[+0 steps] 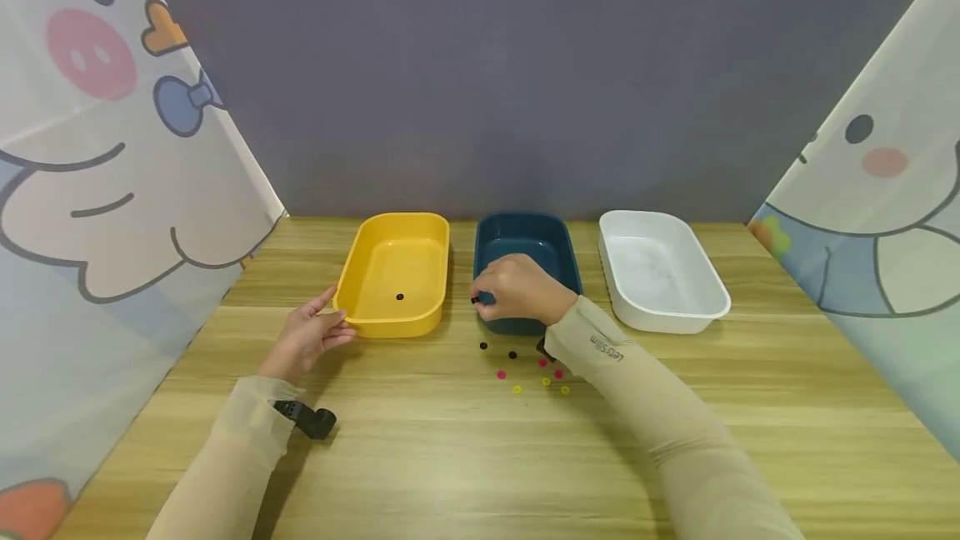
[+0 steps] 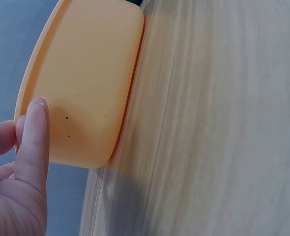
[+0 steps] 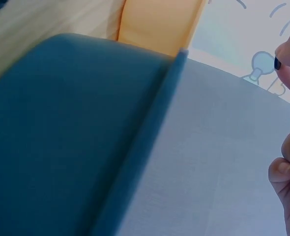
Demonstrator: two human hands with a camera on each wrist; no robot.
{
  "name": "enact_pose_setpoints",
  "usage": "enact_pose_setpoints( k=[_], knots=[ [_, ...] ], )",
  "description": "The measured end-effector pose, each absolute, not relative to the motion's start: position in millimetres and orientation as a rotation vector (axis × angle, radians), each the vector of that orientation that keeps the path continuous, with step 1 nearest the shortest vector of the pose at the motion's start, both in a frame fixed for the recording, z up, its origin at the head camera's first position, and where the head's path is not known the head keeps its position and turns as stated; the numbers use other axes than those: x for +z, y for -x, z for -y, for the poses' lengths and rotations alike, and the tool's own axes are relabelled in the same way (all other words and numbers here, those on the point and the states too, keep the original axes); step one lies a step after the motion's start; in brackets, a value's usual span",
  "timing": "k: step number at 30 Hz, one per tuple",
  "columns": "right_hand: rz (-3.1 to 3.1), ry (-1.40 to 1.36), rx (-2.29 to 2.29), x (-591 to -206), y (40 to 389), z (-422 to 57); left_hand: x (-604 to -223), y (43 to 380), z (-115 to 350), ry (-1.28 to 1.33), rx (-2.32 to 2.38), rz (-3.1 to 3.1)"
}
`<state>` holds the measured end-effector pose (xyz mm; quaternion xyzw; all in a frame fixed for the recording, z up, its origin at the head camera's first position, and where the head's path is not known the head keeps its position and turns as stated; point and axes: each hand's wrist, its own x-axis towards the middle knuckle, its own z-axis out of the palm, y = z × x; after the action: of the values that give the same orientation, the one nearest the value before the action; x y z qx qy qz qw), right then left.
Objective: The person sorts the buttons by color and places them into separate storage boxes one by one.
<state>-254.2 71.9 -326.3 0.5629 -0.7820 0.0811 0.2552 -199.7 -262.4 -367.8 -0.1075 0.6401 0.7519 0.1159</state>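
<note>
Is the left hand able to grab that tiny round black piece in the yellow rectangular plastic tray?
Probably yes. The left hand grips the yellow tray by its near left corner, and nothing covers the black piece, though letting go first may help.

— where does the left arm [image 1: 225, 457] reach?
— forward and inward, with the left hand [image 1: 309, 332] nearer the desk's [image 1: 420, 465] left edge than its right one.
— and how is that hand?
— gripping, fingers [image 1: 339, 337] pointing to the right.
— the right arm [image 1: 675, 423]?
— slanting leftward, with the right hand [image 1: 521, 286] well in from both side edges.
— posed how?
— thumb and forefinger pinched together, the others curled in, tips aimed left.
</note>
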Motion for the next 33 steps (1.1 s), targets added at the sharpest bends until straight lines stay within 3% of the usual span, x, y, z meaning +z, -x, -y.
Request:
enact_pose_setpoints(
  k=[33],
  knots=[
    [2.237,-1.529,0.289,-308,283,-40,-371,202,261,0.288,2.136,-1.989]
  ],
)
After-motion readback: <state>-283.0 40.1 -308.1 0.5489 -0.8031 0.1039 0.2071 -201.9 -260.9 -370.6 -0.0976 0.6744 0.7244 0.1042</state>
